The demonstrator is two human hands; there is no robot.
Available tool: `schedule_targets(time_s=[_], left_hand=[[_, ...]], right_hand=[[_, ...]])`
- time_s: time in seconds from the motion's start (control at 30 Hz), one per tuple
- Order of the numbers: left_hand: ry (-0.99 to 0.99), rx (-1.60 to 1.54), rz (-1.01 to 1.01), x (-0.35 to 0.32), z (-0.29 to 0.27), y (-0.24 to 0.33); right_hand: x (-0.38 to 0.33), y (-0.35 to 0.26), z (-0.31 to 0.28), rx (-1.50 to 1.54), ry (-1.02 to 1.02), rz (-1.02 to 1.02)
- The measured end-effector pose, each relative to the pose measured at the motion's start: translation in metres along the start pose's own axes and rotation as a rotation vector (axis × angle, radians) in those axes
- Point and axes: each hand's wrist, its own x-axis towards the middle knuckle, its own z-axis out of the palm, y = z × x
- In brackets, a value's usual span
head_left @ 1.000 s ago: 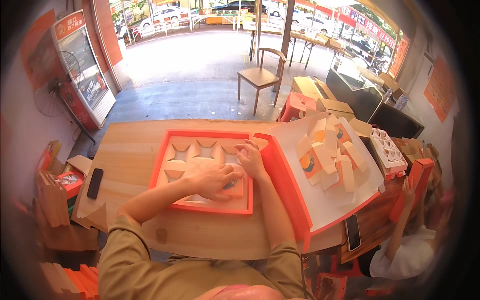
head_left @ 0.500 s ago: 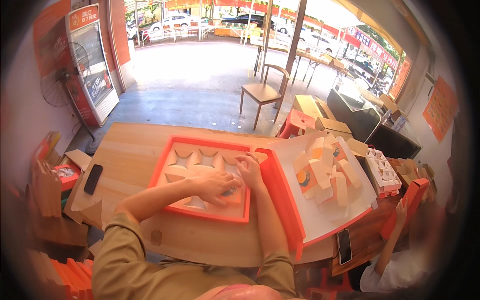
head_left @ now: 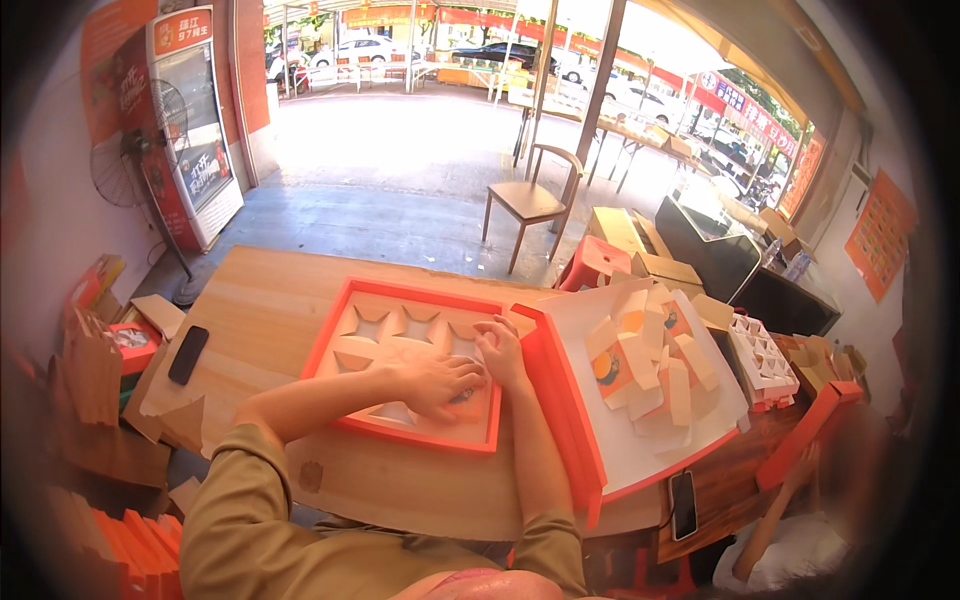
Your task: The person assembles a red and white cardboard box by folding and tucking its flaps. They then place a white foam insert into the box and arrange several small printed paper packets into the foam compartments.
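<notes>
A shallow orange-red box (head_left: 420, 292) lies on the wooden table before me. Inside it sits a light cardboard insert (head_left: 393, 335) with star-shaped cut-outs and folded flaps. My left hand (head_left: 435, 385) rests palm down across the insert's right half, fingers extended, hiding part of it. A small printed patch shows beside its fingers. At the box's upper right edge, my right hand (head_left: 502, 352) has bent, parted fingers that touch the insert or rim; I see nothing held in it. Close by on the right is the open lid (head_left: 560, 400), white inside, heaped with loose folded cardboard pieces (head_left: 640, 360).
A black phone (head_left: 188, 355) lies at the table's left; another phone (head_left: 683, 505) is at the right. Beyond it, a co-worker's hand touches a long red carton (head_left: 812, 430). Cartons, a white divided tray (head_left: 765, 355), a red stool (head_left: 595, 262) and a chair (head_left: 530, 200) stand around.
My left hand has shifted slightly and its fingers lie closer together. My right fingers have bent lower at the box's edge. The co-worker's red carton has tipped and moved lower.
</notes>
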Motion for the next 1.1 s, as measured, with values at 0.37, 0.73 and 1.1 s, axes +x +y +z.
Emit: schedule_targets(time_s=[0.37, 0.73, 1.1], left_hand=[[0.066, 0.139, 0.044, 0.0, 0.01, 0.001], [0.208, -0.101, -0.06, 0.052, -0.068, 0.014], [0.444, 0.18, 0.355, 0.251, -0.078, 0.057]], right_hand=[[-0.002, 0.005, 0.001, -0.003, 0.039, -0.038], [0.009, 0.043, 0.013, -0.178, -0.043, -0.328], [0.001, 0.026, 0.012, -0.022, -0.02, -0.302]])
